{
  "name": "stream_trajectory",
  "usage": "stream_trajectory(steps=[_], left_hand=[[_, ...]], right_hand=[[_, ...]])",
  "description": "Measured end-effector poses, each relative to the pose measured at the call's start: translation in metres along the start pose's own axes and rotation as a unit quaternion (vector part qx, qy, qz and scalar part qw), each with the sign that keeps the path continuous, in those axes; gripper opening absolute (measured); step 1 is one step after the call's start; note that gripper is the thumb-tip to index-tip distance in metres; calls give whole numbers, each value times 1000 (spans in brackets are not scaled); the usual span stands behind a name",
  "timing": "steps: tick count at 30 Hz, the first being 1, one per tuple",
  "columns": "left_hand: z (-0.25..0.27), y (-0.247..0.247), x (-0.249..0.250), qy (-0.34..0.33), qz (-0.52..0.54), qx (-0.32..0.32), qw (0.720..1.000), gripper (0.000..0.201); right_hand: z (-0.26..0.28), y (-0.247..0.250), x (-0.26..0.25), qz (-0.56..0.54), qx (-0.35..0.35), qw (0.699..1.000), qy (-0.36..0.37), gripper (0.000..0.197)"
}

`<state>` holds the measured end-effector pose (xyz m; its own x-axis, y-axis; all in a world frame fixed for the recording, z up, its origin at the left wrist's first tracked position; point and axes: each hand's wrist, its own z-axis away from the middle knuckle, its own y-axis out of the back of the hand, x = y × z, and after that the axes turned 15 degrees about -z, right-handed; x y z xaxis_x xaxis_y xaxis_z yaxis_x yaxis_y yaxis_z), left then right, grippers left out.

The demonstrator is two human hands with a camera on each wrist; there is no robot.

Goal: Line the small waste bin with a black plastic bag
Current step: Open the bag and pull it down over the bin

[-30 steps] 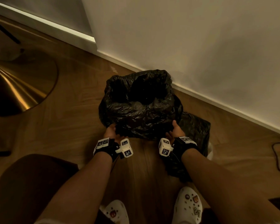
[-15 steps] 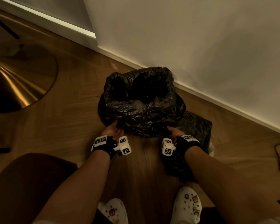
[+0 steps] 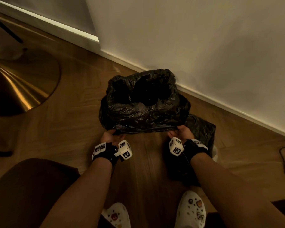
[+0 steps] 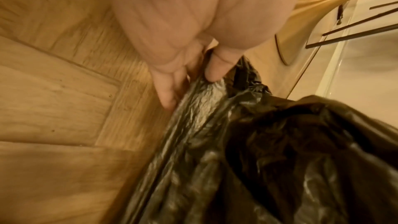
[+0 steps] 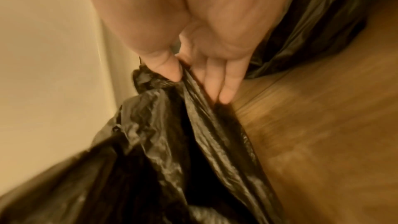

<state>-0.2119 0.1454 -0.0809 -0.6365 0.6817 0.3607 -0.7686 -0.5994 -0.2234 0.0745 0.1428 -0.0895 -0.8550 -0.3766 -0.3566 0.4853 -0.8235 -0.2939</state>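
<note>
Bag position: the black bag (image 3: 143, 111) is draped over the bin on the floor (image 3: 69, 129) by the wall (image 3: 204, 46); the bin itself is hidden by plastic.
Left hand (image 3: 111, 137): the near hem is pinched at its left corner.
Right hand (image 3: 181, 133): the hem's right corner is pinched between thumb and fingers (image 5: 224, 81).
Reason, judged: the hem is held taut so it can be drawn down the bin's near side.
Head view only: the open mouth and a second bag (image 3: 202, 134) are shown.
Wrist views only: the pinches are shown.

Home interior, shown by wood plank floor (image 3: 69, 129), white baseboard (image 3: 44, 23), plain wall (image 3: 204, 38), brass lamp base (image 3: 20, 89), upholstered seat (image 3: 28, 191).
</note>
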Motion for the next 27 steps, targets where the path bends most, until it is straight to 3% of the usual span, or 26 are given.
stream_trajectory(steps=[3,7,10,12,14,17,18,21,23,27], left_hand=[[9,-4,0,-22,16,6,1000,48],[10,-2,4,-56,60,-50,995,46],[15,-3,6,-62,45,-82,994,38],[17,-6,5,-60,46,-79,994,40],[21,-11,6,-47,52,-67,995,47],[22,-13,8,-51,64,-51,995,50],[23,-12,8,-57,67,-51,995,50],[22,-8,6,-56,65,-30,996,50],[24,-8,3,-60,53,-20,997,46],[21,-18,-1,-56,-6,-50,997,38]], right_hand=[[2,-2,-3,-14,-30,999,2,29],[1,0,-6,-44,-113,992,-28,53],[5,-3,-5,10,-163,986,-41,76],[7,-8,-3,51,-128,990,-23,88],[7,-11,-2,73,-75,994,1,85],[7,-14,-4,87,-54,995,12,99],[11,-15,-5,75,-62,995,6,98],[22,-16,-6,-11,-110,994,-8,68],[23,-11,-7,-79,-125,989,-12,62],[21,-10,-6,-127,-122,984,1,33]])
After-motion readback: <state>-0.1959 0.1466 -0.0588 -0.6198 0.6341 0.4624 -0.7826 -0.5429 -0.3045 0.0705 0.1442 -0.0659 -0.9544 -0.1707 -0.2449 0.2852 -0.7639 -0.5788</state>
